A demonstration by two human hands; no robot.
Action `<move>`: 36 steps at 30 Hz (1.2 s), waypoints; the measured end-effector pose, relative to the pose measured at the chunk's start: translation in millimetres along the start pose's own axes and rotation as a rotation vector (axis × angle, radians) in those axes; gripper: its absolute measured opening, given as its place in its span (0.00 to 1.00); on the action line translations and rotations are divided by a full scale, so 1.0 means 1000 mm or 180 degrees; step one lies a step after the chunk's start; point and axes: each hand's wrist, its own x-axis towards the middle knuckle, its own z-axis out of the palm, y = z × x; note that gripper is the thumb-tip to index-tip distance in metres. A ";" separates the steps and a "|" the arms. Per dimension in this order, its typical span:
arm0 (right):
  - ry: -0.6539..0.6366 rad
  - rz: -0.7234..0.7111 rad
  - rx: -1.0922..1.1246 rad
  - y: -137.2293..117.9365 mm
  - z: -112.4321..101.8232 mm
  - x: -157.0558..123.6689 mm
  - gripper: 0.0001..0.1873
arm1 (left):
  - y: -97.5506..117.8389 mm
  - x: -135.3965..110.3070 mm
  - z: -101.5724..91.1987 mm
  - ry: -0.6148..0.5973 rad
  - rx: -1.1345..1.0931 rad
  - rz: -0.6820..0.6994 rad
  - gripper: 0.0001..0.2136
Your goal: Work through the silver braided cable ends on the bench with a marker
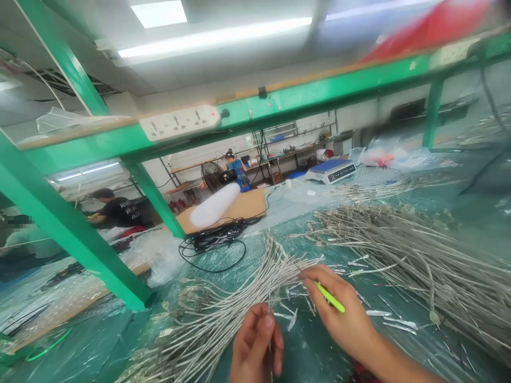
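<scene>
Cable (270,292) is pinched upright between thumb and fingers of the left hand (257,343), in front of a fanned bundle of pale cables (235,306) on the green table (207,274). The right hand (343,311) is closed around a green tool (330,298), its front end apart from the pinched cable. Step in hand, as judged: preparing one cable with the tool; the next move calls for a steady left pinch and a controlled approach by the right hand. Containers: one clear plastic bag (417,158) beyond the large cable pile (399,239); orange-red contents show, though blur prevents identification.
</scene>
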 end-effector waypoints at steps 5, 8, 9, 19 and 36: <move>-0.0466 -0.0616 0.0329 -0.025 -0.002 -0.010 0.11 | -0.001 0.002 -0.001 0.0104 -0.0040 -0.0006 0.11; -0.0754 -0.0815 0.0363 -0.031 0.002 -0.014 0.12 | -0.002 0.003 -0.002 0.0085 -0.0073 -0.0044 0.12; -0.0793 -0.0776 0.0343 -0.030 0.003 -0.014 0.12 | -0.002 0.002 -0.002 0.0070 -0.0076 -0.0053 0.12; -0.0222 -0.0201 0.0186 -0.014 0.002 -0.008 0.10 | -0.001 0.002 -0.001 0.0057 -0.0099 -0.0044 0.11; -0.0415 -0.0303 -0.0063 -0.011 0.009 -0.012 0.11 | -0.002 0.002 0.001 0.0047 -0.0063 -0.0134 0.12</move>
